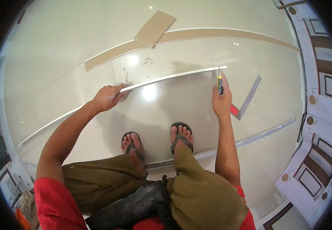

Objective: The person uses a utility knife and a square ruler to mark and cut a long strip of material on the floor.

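Note:
My left hand [108,98] is closed around a long, thin white strip [173,76], which spans from the far left side of the floor to a spot in front of my right hand. In my right hand [222,101] is a yellow and black utility knife [220,85], its tip pointing away from me. The knife's tip meets the strip close to its right end; whether the blade has cut in is too small to tell. My right index finger stretches up beside the knife. An L-shaped try square [249,96] with a red stock lies just right of that hand.
Beyond the strip, a long brown board strip [212,33] lies across the glossy tiled floor, with a short brown piece [155,28] over it. A metal straightedge [265,134] runs behind my sandalled feet. Small dark offcuts [147,61] are scattered ahead. Printed sheets [307,168] hang at right.

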Demonstrator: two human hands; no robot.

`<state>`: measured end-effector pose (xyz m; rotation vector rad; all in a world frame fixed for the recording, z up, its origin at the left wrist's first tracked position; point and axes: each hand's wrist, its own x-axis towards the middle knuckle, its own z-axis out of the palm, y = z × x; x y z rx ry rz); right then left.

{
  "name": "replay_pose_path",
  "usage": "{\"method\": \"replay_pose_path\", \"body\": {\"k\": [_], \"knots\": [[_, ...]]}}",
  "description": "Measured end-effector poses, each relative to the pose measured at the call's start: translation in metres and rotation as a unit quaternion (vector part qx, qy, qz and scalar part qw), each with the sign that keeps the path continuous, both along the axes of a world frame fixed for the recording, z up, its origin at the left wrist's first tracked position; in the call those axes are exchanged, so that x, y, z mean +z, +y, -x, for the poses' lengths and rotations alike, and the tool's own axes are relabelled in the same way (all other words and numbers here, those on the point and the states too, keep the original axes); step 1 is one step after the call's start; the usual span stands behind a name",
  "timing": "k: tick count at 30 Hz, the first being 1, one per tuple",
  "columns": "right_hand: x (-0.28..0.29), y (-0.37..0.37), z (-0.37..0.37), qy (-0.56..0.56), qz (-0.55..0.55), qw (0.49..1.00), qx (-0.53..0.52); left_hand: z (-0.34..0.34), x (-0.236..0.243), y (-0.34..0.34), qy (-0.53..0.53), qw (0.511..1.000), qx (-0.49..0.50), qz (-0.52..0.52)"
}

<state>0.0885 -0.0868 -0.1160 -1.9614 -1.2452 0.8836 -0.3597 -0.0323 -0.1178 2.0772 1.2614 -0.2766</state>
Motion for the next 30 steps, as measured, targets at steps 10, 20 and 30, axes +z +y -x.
{"method": "replay_pose_path", "body": {"k": [10, 20, 30], "knots": [[0.005, -0.030, 0.097, 0.038, -0.014, 0.990, 0.134, 0.007, -0.007, -0.003, 0.012, 1.000, -0.013, -0.020], [-0.017, -0.043, 0.120, 0.003, -0.092, 0.982, 0.163, -0.002, 0.000, -0.002, 0.031, 1.000, -0.005, 0.002], [0.012, -0.034, 0.117, 0.079, 0.074, 0.979, 0.170, 0.130, 0.030, -0.036, 0.139, 0.988, 0.055, 0.034]]}}
